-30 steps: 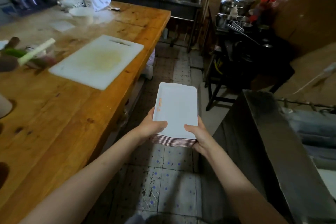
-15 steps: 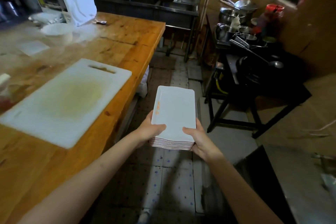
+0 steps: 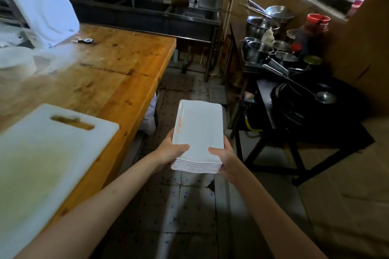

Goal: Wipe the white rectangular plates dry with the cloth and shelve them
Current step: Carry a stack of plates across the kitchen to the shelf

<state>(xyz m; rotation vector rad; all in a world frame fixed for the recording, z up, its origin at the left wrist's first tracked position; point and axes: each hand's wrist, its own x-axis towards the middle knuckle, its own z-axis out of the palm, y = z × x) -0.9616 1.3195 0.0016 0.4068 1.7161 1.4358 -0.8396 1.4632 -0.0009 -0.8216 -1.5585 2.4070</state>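
While the stack rides in both hands, the scene reads as follows.

Plates: a stack of white rectangular plates [image 3: 199, 132] sits at the lower centre of the frame, held over the tiled floor [image 3: 185, 206], clear of any surface.

Left hand [image 3: 171, 151]: thumb laid on the top plate's near corner, fingers curled under the stack's left side.

Right hand [image 3: 224, 159]: thumb on the top plate, fingers wrapped under the right side.

What changed: over the last second the view has travelled forward along the wooden table [image 3: 117, 65]; the cutting board [image 3: 48, 153] has slid to the lower left, the steel counter at lower right has dropped out, and the sink [image 3: 151, 12] at the top looms nearer. The grip has not altered.

Meaning for the task: wiping looks finished for this stack and it is in transit; no shelf is identifiable yet.

Cloth: a white cloth [image 3: 45, 9] drapes at upper left, well apart from the hands.
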